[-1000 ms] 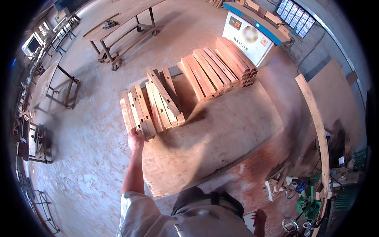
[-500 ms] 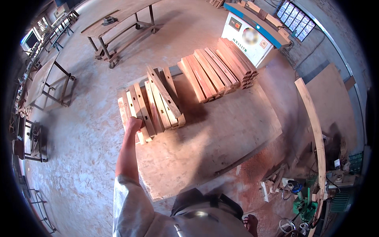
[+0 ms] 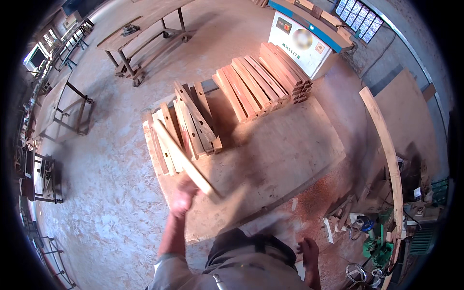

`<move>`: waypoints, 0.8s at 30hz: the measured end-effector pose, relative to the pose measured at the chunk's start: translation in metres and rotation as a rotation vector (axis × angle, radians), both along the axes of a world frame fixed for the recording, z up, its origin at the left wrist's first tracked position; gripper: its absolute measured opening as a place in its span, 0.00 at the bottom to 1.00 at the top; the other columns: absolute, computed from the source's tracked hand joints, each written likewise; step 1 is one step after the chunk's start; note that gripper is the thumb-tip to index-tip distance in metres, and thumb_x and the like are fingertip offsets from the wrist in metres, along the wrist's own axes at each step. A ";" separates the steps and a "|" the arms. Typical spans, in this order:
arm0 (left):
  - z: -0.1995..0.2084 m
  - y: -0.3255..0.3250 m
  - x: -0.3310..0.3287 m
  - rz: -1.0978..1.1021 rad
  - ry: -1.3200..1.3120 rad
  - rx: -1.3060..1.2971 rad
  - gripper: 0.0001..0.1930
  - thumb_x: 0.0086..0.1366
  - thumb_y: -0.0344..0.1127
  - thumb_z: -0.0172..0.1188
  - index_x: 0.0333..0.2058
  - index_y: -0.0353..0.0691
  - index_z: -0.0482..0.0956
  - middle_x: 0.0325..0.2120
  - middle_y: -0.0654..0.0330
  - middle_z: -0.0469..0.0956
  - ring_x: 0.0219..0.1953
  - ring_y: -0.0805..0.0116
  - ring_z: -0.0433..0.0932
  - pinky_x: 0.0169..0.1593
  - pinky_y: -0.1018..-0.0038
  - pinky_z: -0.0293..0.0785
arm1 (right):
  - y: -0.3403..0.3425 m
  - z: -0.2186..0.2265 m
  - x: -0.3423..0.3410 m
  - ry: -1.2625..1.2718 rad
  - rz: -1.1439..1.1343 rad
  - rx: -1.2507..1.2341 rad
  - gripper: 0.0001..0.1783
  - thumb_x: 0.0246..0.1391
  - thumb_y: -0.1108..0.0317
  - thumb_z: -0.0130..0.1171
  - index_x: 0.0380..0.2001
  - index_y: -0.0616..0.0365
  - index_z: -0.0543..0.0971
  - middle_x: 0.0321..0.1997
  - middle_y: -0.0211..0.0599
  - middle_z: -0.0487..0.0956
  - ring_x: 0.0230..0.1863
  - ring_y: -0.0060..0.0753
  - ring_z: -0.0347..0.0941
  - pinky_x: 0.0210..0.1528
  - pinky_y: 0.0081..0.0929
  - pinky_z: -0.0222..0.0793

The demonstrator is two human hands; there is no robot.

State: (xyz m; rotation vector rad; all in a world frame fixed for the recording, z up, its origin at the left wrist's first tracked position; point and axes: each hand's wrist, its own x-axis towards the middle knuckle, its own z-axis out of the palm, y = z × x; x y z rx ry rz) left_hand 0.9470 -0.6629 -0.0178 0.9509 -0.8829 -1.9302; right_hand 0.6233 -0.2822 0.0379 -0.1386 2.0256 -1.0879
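A pale wooden strip (image 3: 180, 153) is in my left hand (image 3: 184, 194), gripped near its lower end and slanting over the left pile. Motion blurs the hand and that end of the strip. Just beyond lies the pile of mortised wooden pieces (image 3: 197, 126), dark slots showing in several of them; one lies askew on top. Both this pile and a neater stack of reddish wooden pieces (image 3: 263, 89) rest on a broad wooden board (image 3: 280, 150). My right hand (image 3: 308, 250) hangs low beside my body, fingers loosely bent and apart, with nothing seen in it.
A white machine with a blue-edged top (image 3: 302, 41) stands behind the reddish stack. Wheeled tables (image 3: 145, 29) are at the far left. On the right, a long curved plank (image 3: 386, 145) leans near a green machine with handwheels (image 3: 378, 249). Reddish sawdust (image 3: 314, 205) covers floor beside the board.
My left hand has drawn a strip off the left pile, bringing it nearer to me and to the right, turned at a slant. My right hand has come further into view.
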 end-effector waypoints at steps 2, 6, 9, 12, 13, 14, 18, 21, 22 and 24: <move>0.028 0.037 -0.052 -0.166 -0.073 0.004 0.15 0.64 0.29 0.50 0.49 0.36 0.69 0.44 0.59 0.74 0.44 0.63 0.75 0.51 0.65 0.71 | -0.042 0.015 0.004 0.188 0.243 -0.184 0.20 0.53 0.70 0.53 0.49 0.64 0.67 0.39 0.40 0.75 0.35 0.30 0.73 0.34 0.23 0.71; 0.060 0.110 -0.147 -0.384 0.099 0.078 0.13 0.63 0.25 0.49 0.47 0.38 0.72 0.39 0.61 0.76 0.44 0.68 0.74 0.50 0.70 0.71 | -0.104 0.059 0.016 0.311 0.476 -0.385 0.29 0.48 0.74 0.56 0.55 0.63 0.63 0.47 0.44 0.73 0.44 0.35 0.73 0.44 0.28 0.70; 0.073 0.149 -0.193 -0.581 0.265 0.064 0.13 0.62 0.23 0.48 0.45 0.36 0.71 0.40 0.60 0.75 0.44 0.68 0.74 0.50 0.71 0.71 | -0.094 0.061 0.012 0.417 0.468 -0.347 0.24 0.49 0.76 0.53 0.52 0.64 0.66 0.41 0.41 0.75 0.39 0.32 0.74 0.40 0.25 0.71; 0.094 0.173 -0.222 -0.645 0.373 0.109 0.13 0.61 0.24 0.49 0.46 0.35 0.71 0.40 0.60 0.74 0.43 0.67 0.74 0.49 0.72 0.71 | -0.048 0.079 -0.005 0.103 0.287 -0.385 0.22 0.51 0.75 0.52 0.51 0.65 0.67 0.38 0.39 0.76 0.35 0.27 0.74 0.37 0.23 0.72; 0.095 0.174 -0.229 -0.625 0.423 0.168 0.14 0.61 0.26 0.50 0.46 0.36 0.70 0.40 0.60 0.74 0.43 0.68 0.74 0.49 0.72 0.71 | -0.033 0.088 -0.009 0.124 0.257 -0.419 0.20 0.53 0.74 0.49 0.51 0.65 0.67 0.31 0.37 0.77 0.24 0.20 0.71 0.30 0.18 0.69; 0.098 0.173 -0.235 -0.614 0.468 0.226 0.15 0.61 0.27 0.51 0.47 0.36 0.70 0.40 0.60 0.74 0.43 0.68 0.75 0.48 0.73 0.71 | -0.013 0.090 -0.013 0.122 0.235 -0.380 0.20 0.53 0.75 0.49 0.50 0.65 0.67 0.31 0.37 0.77 0.24 0.20 0.71 0.30 0.18 0.68; 0.112 0.175 -0.276 -0.526 0.219 0.128 0.18 0.61 0.39 0.56 0.48 0.40 0.67 0.40 0.59 0.73 0.41 0.65 0.75 0.45 0.68 0.73 | 0.078 0.090 -0.042 0.197 0.191 -0.245 0.20 0.51 0.75 0.53 0.49 0.66 0.69 0.32 0.39 0.78 0.27 0.22 0.73 0.29 0.20 0.70; 0.122 0.219 -0.316 -0.614 0.140 0.090 0.16 0.62 0.39 0.54 0.46 0.40 0.68 0.36 0.61 0.74 0.36 0.67 0.76 0.40 0.70 0.75 | 0.142 0.090 -0.058 0.257 0.184 -0.126 0.23 0.49 0.73 0.57 0.50 0.65 0.69 0.35 0.43 0.78 0.31 0.28 0.76 0.34 0.25 0.72; 0.120 0.233 -0.330 -0.608 0.151 0.116 0.15 0.62 0.38 0.54 0.46 0.40 0.68 0.35 0.61 0.74 0.35 0.68 0.76 0.38 0.71 0.76 | 0.156 0.093 -0.063 0.294 0.214 -0.120 0.23 0.49 0.72 0.58 0.50 0.64 0.69 0.35 0.43 0.78 0.33 0.29 0.76 0.36 0.26 0.72; 0.117 0.268 -0.354 -0.636 0.172 0.164 0.13 0.63 0.37 0.53 0.44 0.41 0.69 0.33 0.61 0.74 0.33 0.69 0.76 0.34 0.73 0.76 | 0.192 0.104 -0.075 0.377 0.237 -0.100 0.24 0.49 0.70 0.59 0.50 0.61 0.70 0.35 0.41 0.78 0.35 0.32 0.76 0.39 0.28 0.72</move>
